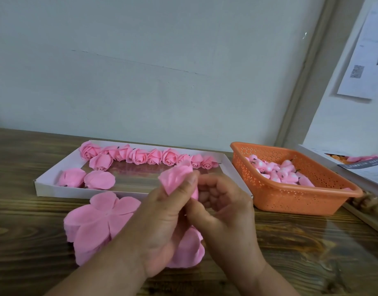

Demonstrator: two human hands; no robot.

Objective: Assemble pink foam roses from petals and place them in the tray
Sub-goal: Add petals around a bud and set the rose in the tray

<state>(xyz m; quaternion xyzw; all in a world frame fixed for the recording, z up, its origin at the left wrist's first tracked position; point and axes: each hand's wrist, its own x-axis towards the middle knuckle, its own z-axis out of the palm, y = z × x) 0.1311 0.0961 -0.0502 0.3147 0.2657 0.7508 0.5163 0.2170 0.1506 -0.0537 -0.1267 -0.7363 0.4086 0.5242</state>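
Note:
My left hand [162,223] grips a half-formed pink foam rose [176,178], its petals sticking up above my fingers. My right hand [224,206] is curled against the same rose from the right and pinches its base. Under my hands lie stacks of flat pink petal sheets [100,221], and another stack [190,251] shows below my wrists. Behind them stands a shallow white tray [45,182] with a row of finished roses [141,157] along its far side and a few more at its left end.
An orange perforated basket [290,199] at the right holds several pink rose cores with dark stems. The table [312,253] is dark wood. A wall rises close behind the tray. Papers and a box edge [363,167] lie at the far right.

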